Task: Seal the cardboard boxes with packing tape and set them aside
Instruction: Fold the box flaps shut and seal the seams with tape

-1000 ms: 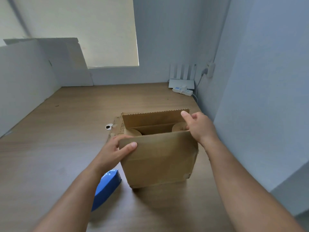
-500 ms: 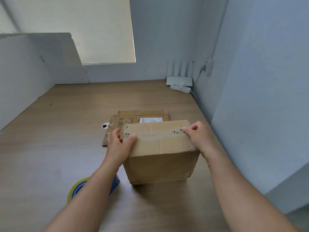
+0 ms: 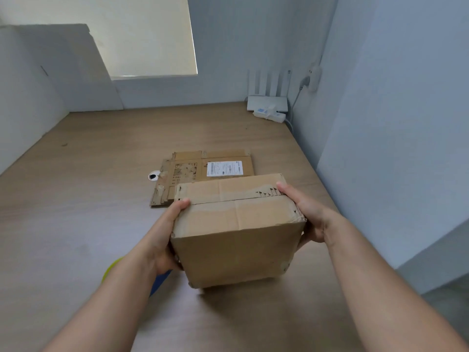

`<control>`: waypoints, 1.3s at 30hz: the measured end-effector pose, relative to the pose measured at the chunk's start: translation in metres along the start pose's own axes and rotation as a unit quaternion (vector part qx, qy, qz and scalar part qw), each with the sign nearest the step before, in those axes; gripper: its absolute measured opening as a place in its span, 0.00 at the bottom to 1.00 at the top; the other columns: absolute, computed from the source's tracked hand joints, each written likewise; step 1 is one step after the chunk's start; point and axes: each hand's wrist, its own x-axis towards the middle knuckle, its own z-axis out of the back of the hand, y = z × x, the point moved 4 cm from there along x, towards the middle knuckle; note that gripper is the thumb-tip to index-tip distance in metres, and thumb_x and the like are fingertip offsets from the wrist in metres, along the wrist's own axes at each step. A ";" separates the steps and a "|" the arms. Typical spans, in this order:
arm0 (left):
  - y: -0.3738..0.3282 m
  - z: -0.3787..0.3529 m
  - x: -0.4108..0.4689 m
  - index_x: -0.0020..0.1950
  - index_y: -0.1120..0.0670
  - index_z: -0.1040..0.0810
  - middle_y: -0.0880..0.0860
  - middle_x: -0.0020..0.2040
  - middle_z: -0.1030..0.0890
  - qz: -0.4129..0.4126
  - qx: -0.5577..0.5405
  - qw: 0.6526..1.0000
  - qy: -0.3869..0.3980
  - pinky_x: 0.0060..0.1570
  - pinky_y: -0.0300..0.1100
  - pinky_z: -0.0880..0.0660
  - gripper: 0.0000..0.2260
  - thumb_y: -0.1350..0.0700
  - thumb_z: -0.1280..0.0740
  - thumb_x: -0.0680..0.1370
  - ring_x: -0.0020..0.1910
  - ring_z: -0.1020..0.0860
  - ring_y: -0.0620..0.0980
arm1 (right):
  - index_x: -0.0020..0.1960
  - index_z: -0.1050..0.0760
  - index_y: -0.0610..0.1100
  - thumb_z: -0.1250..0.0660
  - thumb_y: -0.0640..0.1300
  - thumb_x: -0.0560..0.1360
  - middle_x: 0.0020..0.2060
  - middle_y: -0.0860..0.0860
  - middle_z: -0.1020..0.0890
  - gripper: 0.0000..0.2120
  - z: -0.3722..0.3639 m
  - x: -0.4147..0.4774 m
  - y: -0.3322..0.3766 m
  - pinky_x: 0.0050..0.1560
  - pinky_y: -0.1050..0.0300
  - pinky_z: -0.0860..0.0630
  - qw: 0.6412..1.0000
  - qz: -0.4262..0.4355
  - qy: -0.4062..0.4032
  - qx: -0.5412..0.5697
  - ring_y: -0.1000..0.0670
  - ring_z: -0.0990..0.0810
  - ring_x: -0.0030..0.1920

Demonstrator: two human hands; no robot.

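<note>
Gripping the closed box by its sides, seam untaped

Cardboard box sits centre-lower frame on the wooden surface, flaps folded flat. Left hand clasps its left wall with the thumb on the top edge; right hand clasps the right wall, fingers wrapped under the corner. Both are holding the box.

Versus 1 s ago: flaps stood open with a hand on each; half a second ago they were down and both hands pressed on the top. Now the hands have slid to the sides, and the box looks tipped or raised toward the camera.

Meaning: closing is done, but no fresh tape shows on the centre seam, only torn old strips. Tape roll lies lower left, half hidden under the left forearm, untouched. Flattened cardboard lies just behind the box. Likely next step is repositioning for taping.
</note>
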 end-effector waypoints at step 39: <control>0.018 0.001 -0.010 0.78 0.43 0.46 0.50 0.77 0.43 -0.253 0.374 0.880 -0.150 0.73 0.50 0.43 0.31 0.37 0.42 0.78 0.76 0.44 0.50 | 0.55 0.21 0.50 0.44 0.69 0.74 0.50 0.47 0.17 0.26 -0.038 0.018 -0.038 0.51 0.43 0.22 0.995 0.067 -0.066 -0.038 0.43 0.20 0.50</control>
